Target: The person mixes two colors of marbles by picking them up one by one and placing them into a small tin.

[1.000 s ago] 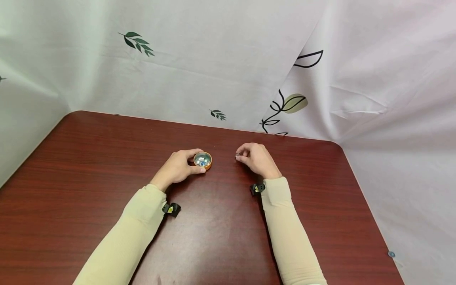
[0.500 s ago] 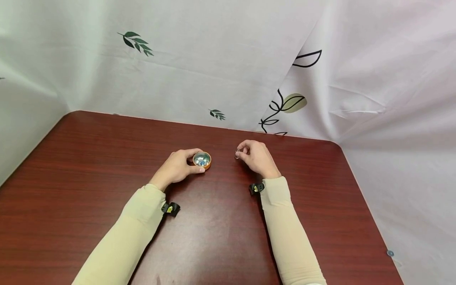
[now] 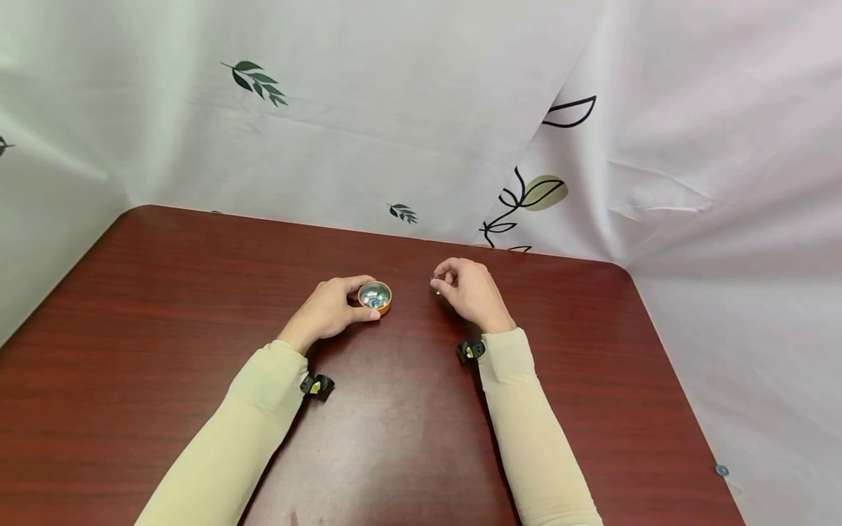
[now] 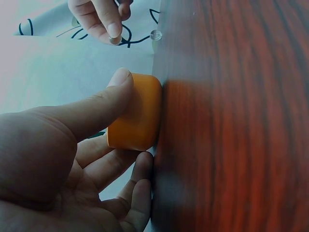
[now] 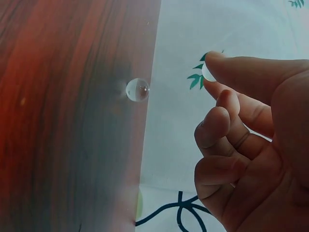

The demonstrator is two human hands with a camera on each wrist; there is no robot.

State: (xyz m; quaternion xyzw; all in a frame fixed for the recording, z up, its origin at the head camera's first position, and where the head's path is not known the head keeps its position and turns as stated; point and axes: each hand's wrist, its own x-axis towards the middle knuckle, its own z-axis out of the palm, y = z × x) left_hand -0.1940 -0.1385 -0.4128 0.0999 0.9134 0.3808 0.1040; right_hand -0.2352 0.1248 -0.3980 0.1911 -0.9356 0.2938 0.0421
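My left hand grips a small round orange bowl that stands upright on the table, thumb on the near side and fingers on the far side. Inside it, shiny clear and bluish pieces show in the head view; their exact kind is too small to tell. To the right, my right hand pinches a clear glass marble between thumb and index finger, above the tabletop. Another clear marble lies on the table just below those fingertips, apart from them.
A dark red wood-grain table extends around both hands. White fabric with printed leaves hangs behind its far edge and along the sides. A small blue-grey round object is by the right edge.
My right hand has lifted slightly from the tabletop and shifted a little left, carrying the pinched marble clear of the one lying below. My left hand and the orange bowl stay in place.
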